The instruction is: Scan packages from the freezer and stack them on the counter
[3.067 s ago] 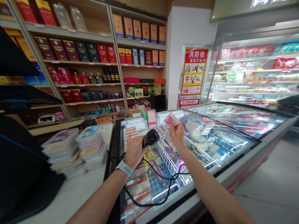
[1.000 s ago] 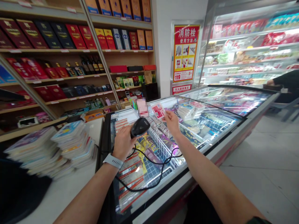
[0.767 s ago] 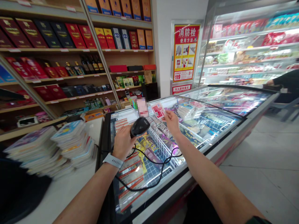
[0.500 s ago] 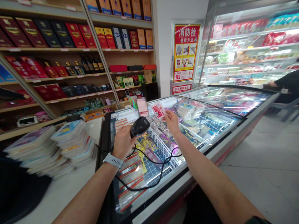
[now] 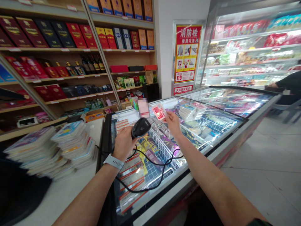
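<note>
My left hand (image 5: 124, 142), with a pale watch on its wrist, is wrapped round a black handheld scanner (image 5: 141, 127). The scanner's head points toward a red and white card (image 5: 159, 112), which my right hand (image 5: 173, 123) pinches by its right edge. A bright red glow shows on the card. Both hands are above the glass top of a freezer (image 5: 150, 196). The scanner's black cable (image 5: 150, 190) loops over the glass. Beyond the scanner lies a small pinkish item, partly blurred out.
Stacks of flat packs (image 5: 70, 141) stand on the white counter (image 5: 58, 194) at left. More flat packs (image 5: 187, 111) are on the freezer beyond my right hand. A person's dark sleeve (image 5: 290, 83) shows at far right. Shelves of boxes rise behind.
A bright red glow has appeared on the card. My hands and the scanner have hardly moved.
</note>
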